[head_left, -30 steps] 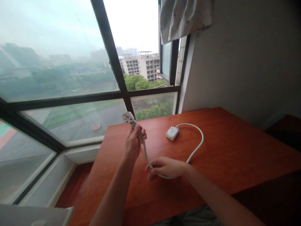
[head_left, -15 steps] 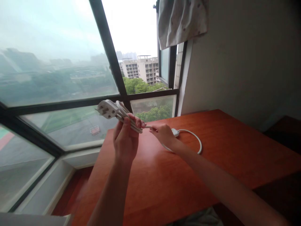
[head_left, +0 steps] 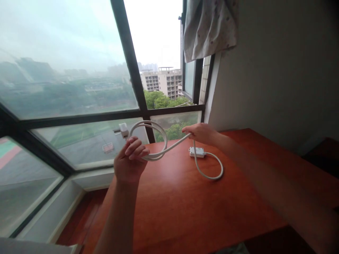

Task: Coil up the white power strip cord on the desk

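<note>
My left hand (head_left: 132, 157) is closed around a looped white power cord (head_left: 165, 135), raised above the table. The cord's white plug (head_left: 123, 130) sticks up beyond the left fingers, its prongs pointing left. To the right, my right hand (head_left: 200, 133) pinches the same cord, which runs taut between the two hands. From the right fingers the cord drops to the tabletop and curves round to a small white box (head_left: 197, 152) lying there.
The reddish-brown wooden table (head_left: 169, 204) spreads beneath both arms. Dark-framed windows (head_left: 87, 120) stand along its left and far sides, one sash swung open. A spotted curtain (head_left: 210, 31) hangs at the upper right beside a grey wall (head_left: 270, 70).
My right hand has moved right, away from the left, drawing out cord. My left hand has turned, so the coil now shows as open loops. The white box has come into full view.
</note>
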### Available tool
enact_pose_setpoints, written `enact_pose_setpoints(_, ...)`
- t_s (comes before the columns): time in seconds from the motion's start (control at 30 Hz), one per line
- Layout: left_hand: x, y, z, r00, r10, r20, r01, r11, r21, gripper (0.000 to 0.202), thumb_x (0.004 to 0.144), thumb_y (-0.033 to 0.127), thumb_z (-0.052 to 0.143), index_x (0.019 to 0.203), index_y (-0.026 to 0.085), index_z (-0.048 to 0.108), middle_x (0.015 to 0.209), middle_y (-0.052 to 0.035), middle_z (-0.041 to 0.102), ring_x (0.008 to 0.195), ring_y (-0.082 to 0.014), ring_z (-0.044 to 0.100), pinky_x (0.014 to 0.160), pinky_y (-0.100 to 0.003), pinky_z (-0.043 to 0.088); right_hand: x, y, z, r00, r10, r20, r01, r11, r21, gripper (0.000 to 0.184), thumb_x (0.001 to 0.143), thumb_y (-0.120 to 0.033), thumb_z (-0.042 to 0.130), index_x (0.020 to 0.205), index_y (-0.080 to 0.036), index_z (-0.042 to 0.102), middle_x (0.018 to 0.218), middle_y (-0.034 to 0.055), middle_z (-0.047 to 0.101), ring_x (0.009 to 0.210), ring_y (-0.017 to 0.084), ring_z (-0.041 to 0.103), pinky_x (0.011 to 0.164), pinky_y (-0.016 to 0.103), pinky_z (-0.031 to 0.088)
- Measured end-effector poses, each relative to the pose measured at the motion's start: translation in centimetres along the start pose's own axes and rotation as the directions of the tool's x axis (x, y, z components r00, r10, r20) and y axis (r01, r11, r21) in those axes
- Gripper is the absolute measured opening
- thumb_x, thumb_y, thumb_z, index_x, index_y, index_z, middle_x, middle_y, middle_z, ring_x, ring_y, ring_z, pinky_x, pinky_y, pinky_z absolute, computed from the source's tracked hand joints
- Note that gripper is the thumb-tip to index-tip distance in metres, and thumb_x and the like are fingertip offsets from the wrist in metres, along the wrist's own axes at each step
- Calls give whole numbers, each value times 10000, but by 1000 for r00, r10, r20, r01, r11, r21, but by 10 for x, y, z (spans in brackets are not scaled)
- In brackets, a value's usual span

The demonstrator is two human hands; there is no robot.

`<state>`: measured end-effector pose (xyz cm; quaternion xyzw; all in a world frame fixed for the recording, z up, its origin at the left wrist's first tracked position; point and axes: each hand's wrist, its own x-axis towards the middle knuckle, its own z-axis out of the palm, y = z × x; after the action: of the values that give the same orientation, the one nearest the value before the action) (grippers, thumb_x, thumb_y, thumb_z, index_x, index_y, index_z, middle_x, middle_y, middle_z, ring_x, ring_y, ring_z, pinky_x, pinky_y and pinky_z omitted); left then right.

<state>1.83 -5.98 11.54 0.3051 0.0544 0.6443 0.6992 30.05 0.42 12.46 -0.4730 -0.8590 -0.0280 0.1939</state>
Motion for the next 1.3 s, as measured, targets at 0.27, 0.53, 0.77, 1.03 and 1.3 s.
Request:
enact_pose_setpoints(0.27, -8, -7, -46, 875, -379, 301, 327, 921, 211, 280, 885, 323, 534, 668, 196, 409, 388, 131, 157, 268, -25, 83, 349, -169, 288, -26, 14, 10, 935, -78, 347, 87, 996, -13, 246, 746, -83, 573, 788, -238, 760, 810, 50, 708, 835, 183, 628, 654, 238, 403)
enact_pose_setpoints(0.53, -14, -29, -51, 757, -507, 411, 440, 862, 252, 309, 903, 371, 521, 677, 179, 433, 390, 123, 245, 250, -18, 160, 370, -173, 332, -26, 11, 25, 897, 259, 358, -269, 963, -23, 152, 759, -200, 616, 856, -198, 732, 876, 85, 703, 815, 211, 646, 687, 263, 481)
enact_pose_setpoints(0.77, -16, -36, -51, 779, -520, 349, 482, 854, 195, 308, 897, 357, 537, 668, 178, 436, 421, 104, 226, 310, -44, 206, 383, -159, 313, -40, 4, 18, 797, 502, 336, -567, 428, 704, 145, 779, -221, 610, 842, -126, 700, 686, 44, 666, 541, 108, 579, 533, 225, 506)
enact_pose_setpoints(1.03, -11, -46, -50, 852, -470, 230, 467, 881, 72, 327, 877, 337, 588, 665, 181, 393, 439, 101, 185, 357, -48, 160, 384, -132, 286, -77, -21, -15, 854, 508, 111, -135, 11, 991, 462, 642, -148, 729, 1091, -199, 632, 893, 39, 684, 832, 174, 645, 667, 270, 538)
enact_pose_setpoints(1.3, -9, -41, -53, 844, -472, 255, 479, 877, 40, 334, 904, 316, 544, 653, 186, 366, 431, 108, 170, 338, -41, 96, 330, -122, 211, -106, -1, -24, 863, 416, 287, -143, -344, 928, 133, 791, -285, 574, 870, -201, 641, 548, -43, 426, 496, 106, 455, 467, 225, 470)
